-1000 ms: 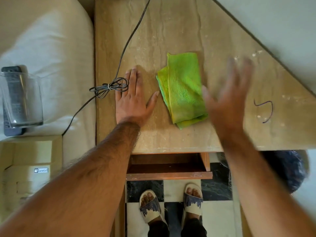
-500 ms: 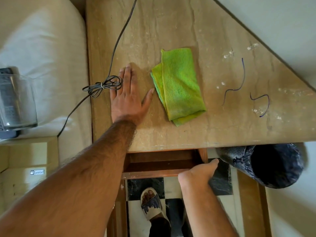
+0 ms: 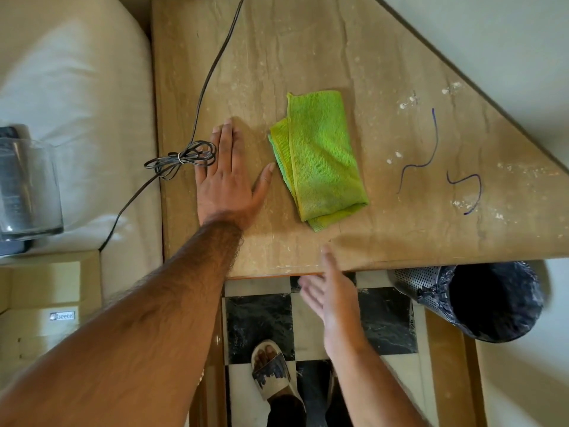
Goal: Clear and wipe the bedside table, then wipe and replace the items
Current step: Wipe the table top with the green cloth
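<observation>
Head view, left hand: I see my left hand (image 3: pixel 226 177) pressed flat, palm down, on the beige stone-topped bedside table (image 3: pixel 308 50), fingers straight and together, thumb spread toward the cloth; it grips nothing.
Head view, right hand: my right hand (image 3: pixel 334 294) hovers at the table's near edge, over the black-and-white checkered floor (image 3: pixel 258 315), fingers loosely spread and empty, somewhat blurred.
Cloth: the folded lime-green microfibre cloth (image 3: pixel 318 158) lies on the tabletop just beside my left thumb, not touching it.
Cable: a thin dark cable with a tied bundle (image 3: pixel 181 157) rests against my left fingers and trails off onto the cream mattress (image 3: pixel 77 103).
Tabletop marks: two dark squiggly strands (image 3: pixel 431 149) lie right of the cloth, well apart from it, among pale specks.
Glass container: a clear square glass vessel (image 3: pixel 27 189) stands on the mattress; I cannot tell whether the dark remote-like object is inside or behind it.
Bin: a perforated metal wastebasket with a dark liner (image 3: pixel 474 300) stands below the table's right end; its contents are too dark to tell.
</observation>
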`<state>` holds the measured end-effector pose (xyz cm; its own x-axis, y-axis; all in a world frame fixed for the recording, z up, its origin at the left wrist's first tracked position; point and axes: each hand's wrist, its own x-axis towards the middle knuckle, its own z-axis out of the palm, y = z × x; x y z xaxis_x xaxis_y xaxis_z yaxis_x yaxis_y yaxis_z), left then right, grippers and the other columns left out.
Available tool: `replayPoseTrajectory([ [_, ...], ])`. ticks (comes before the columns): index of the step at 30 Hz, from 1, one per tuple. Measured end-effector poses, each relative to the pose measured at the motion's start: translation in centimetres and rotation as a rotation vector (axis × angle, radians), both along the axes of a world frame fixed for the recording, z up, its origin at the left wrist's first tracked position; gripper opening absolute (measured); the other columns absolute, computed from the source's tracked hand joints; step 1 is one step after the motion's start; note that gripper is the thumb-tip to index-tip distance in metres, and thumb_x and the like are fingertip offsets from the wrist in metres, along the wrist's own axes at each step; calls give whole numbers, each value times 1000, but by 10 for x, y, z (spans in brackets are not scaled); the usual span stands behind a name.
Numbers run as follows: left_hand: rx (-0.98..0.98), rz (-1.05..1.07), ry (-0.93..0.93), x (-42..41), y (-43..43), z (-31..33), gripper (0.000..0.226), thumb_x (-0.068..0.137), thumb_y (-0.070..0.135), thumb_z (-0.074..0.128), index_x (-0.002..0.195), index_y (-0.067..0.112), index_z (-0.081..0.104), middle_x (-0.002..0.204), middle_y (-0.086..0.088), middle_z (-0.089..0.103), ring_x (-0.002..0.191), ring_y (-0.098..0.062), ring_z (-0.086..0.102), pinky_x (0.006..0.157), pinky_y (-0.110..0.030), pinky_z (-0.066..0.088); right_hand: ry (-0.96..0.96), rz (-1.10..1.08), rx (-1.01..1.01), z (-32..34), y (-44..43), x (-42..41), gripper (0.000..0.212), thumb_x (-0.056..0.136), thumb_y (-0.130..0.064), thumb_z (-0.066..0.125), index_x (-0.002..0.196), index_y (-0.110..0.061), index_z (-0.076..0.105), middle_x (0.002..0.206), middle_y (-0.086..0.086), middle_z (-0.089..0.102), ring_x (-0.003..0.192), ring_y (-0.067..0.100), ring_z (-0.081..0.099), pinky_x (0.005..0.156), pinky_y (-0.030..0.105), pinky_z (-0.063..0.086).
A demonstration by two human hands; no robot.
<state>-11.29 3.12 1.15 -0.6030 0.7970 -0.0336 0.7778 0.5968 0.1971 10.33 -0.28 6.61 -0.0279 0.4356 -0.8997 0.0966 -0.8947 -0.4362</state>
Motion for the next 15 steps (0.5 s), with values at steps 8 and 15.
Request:
replayPoseTrajectory([
  [8,-24,-19,0,0,-2,-5,85,104,68,30,168,14,15,177,0,13,164,-19,10,131,-46,9,-492,996,1327,2,119,-62,62,109,-38,50,161,-5,41,167,16,43,159,32,33,131,39,26],
  [15,-60,-13,19,-2,-3,-7,86,104,69,27,169,14,12,177,-2,11,164,-20,7,131,-48,9,-687,1462,1398,-48,137,-49,86,110,-63,30,167,-1,20,177,18,14,166,32,11,134,51,15],
])
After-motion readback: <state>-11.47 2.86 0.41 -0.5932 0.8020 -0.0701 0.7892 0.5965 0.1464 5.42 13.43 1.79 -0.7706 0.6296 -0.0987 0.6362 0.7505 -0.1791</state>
